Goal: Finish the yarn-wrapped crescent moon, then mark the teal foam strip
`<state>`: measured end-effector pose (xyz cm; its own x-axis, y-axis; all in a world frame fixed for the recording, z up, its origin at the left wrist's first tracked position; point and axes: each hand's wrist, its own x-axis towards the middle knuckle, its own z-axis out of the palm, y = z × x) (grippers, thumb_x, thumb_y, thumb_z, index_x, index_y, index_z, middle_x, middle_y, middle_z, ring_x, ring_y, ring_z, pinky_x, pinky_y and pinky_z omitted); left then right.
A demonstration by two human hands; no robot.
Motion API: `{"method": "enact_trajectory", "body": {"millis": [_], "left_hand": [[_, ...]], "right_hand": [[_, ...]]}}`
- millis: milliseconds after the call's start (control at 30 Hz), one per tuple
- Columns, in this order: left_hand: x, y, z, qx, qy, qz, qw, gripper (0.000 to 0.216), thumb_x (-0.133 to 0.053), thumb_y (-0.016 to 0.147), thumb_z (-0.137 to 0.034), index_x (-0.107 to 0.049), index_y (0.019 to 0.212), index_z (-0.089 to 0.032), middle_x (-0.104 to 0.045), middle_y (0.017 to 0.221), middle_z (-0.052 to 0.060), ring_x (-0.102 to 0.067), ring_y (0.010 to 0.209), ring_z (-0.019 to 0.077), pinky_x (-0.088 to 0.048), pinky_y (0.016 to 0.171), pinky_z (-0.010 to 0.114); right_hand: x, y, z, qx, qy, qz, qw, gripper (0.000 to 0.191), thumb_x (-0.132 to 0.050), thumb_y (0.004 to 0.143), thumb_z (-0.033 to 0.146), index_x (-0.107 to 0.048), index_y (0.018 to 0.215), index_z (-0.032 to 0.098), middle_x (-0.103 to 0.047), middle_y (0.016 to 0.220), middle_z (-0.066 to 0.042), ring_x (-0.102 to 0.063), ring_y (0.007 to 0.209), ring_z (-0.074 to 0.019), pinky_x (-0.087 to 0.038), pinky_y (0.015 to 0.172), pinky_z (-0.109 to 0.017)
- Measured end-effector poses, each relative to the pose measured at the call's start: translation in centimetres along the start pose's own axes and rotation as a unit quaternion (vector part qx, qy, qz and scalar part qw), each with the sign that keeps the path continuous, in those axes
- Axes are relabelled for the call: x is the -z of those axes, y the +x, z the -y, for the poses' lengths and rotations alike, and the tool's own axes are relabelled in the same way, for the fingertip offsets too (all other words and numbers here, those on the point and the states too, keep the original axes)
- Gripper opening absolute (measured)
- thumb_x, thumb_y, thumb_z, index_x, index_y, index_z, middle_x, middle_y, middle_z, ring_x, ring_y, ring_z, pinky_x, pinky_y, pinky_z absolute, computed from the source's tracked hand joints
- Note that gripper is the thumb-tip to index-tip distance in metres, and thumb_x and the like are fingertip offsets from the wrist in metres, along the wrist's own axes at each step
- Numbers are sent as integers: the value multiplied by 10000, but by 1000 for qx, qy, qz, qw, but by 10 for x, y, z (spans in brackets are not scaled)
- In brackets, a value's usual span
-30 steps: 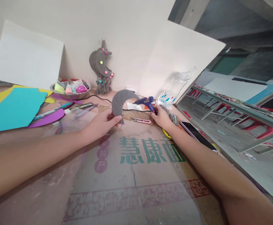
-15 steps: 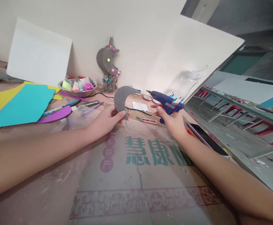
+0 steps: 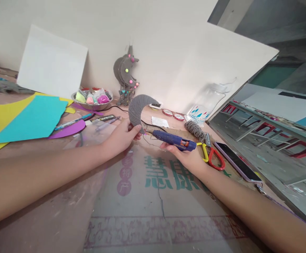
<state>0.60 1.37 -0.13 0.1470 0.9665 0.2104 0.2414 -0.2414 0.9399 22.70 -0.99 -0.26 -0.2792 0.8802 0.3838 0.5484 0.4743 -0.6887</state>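
My left hand is closed on the lower end of a grey yarn-wrapped crescent, holding it upright over the table. In my right hand lies a blue glue gun, gripped with its nozzle pointing left toward the crescent's lower tip. A loose grey thread hangs from that tip. Below both hands lies a flat cardboard sheet with green print under clear plastic.
A finished grey crescent with pompoms leans on the wall. Nearby are a metal bowl of coloured bits, teal, yellow and purple sheets, pens, a ball of grey yarn, red-handled scissors, a phone and a plastic jar.
My right hand picked up the glue gun from the table's back, lifted it, then brought it down and left so its nozzle is near the crescent's tip. The left hand kept hold.
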Motion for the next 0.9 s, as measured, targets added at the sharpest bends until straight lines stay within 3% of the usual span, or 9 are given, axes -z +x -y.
{"method": "enact_trajectory", "body": {"millis": [333,900], "left_hand": [[3,1,3,-19,23,-9,1000,138,-473,855,-332,-507,855,-199,-606,783,13,-606,754,181,-469,708,315],[3,-2,0,-3,28,-14,1000,145,-483,847,-337,-518,863,-197,-649,810,24,-633,790,196,-478,727,330]], "right_hand": [[0,1,-6,-8,-23,-17,1000,315,-614,755,456,-557,587,195,-605,564,-5,-576,554,-148,-493,547,-262],[-6,2,-17,-18,-35,-36,999,270,-676,710,462,-661,756,196,-703,705,-30,-649,661,-201,-547,594,-305]]}}
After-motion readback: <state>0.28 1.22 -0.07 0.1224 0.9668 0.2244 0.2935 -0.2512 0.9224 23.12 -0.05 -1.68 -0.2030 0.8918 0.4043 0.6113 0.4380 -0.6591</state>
